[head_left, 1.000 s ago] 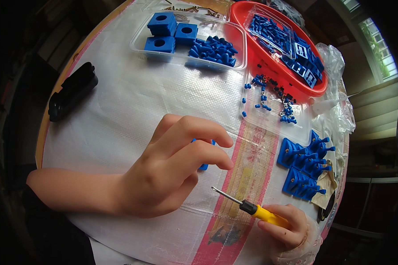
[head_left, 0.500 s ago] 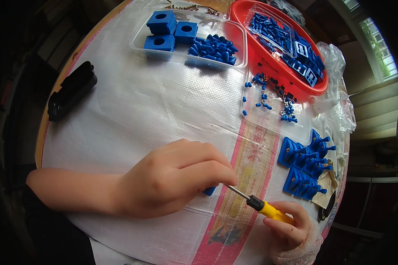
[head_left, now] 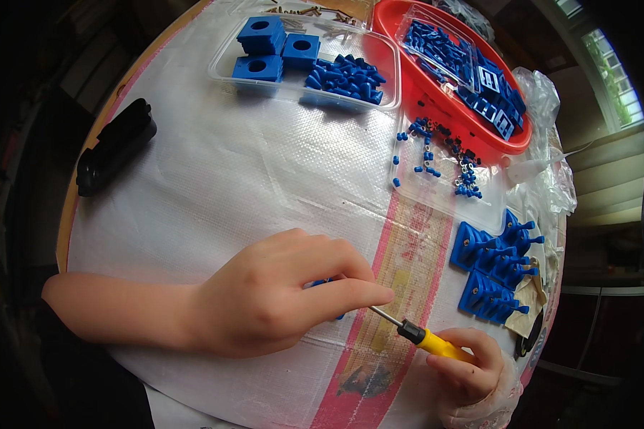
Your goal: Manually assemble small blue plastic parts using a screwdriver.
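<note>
My left hand reaches across the middle of the table, closed around a small blue plastic part. Only slivers of that part show between and below the fingers. From the right, my right hand grips a screwdriver by its yellow and black handle. Its thin metal shaft slants up and left to the left hand's fingertips. The tip is hidden behind those fingers, so whether it touches the part cannot be seen.
Right of the hands stand several assembled blue pieces. Farther back lie a lid with small blue caps, a red basin of blue parts and a clear tray with blue blocks and cones. A black case lies left.
My left hand's fingers have shifted slightly, the index finger stretching a little right and down, and a bit more blue shows between them. The screwdriver has moved very slightly; my right hand keeps its grip.
</note>
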`<act>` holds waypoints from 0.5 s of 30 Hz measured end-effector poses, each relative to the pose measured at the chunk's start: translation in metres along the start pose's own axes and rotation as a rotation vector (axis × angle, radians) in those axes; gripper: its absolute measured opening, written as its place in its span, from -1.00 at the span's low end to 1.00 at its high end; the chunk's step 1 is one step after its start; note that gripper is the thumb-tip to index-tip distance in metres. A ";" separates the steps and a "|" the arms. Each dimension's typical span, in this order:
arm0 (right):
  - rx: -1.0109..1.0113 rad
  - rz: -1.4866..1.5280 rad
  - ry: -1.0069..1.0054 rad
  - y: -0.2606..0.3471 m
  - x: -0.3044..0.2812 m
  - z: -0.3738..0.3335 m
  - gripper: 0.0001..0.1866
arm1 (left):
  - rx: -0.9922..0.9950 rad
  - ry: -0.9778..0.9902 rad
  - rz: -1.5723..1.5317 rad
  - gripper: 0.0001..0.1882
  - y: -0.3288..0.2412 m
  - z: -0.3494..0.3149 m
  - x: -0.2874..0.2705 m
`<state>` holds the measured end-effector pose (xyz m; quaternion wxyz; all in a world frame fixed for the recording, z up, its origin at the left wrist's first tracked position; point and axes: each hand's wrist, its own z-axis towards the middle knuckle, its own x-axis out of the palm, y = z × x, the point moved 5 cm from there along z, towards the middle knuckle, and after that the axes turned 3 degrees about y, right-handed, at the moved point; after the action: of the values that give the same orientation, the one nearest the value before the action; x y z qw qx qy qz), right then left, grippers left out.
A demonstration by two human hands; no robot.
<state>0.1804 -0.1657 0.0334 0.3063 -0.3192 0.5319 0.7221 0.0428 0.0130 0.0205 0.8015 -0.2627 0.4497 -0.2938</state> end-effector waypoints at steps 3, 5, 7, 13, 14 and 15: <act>-0.029 0.003 0.023 -0.001 0.001 0.001 -0.70 | -0.010 0.003 -0.002 -0.67 0.001 -0.001 0.000; -0.034 -0.007 0.029 -0.001 0.001 -0.001 -0.70 | -0.009 -0.002 -0.001 -0.67 0.001 -0.001 0.000; -0.051 -0.028 0.022 -0.002 0.002 -0.002 -0.72 | -0.017 -0.007 -0.011 -0.67 0.002 -0.001 0.000; -0.054 -0.117 0.036 -0.002 0.002 -0.003 -0.71 | -0.036 0.017 -0.077 -0.67 0.004 0.001 -0.002; -0.041 -0.112 0.039 -0.003 0.002 -0.003 -0.70 | -0.036 0.021 -0.095 -0.68 0.004 0.001 -0.002; -0.035 -0.067 0.031 -0.004 0.002 -0.003 -0.70 | -0.040 0.022 -0.095 -0.68 0.004 0.001 -0.002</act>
<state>0.1825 -0.1671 0.0295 0.3166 -0.3532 0.5129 0.7155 0.0439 0.0173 0.0191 0.7763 -0.2964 0.4512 -0.3253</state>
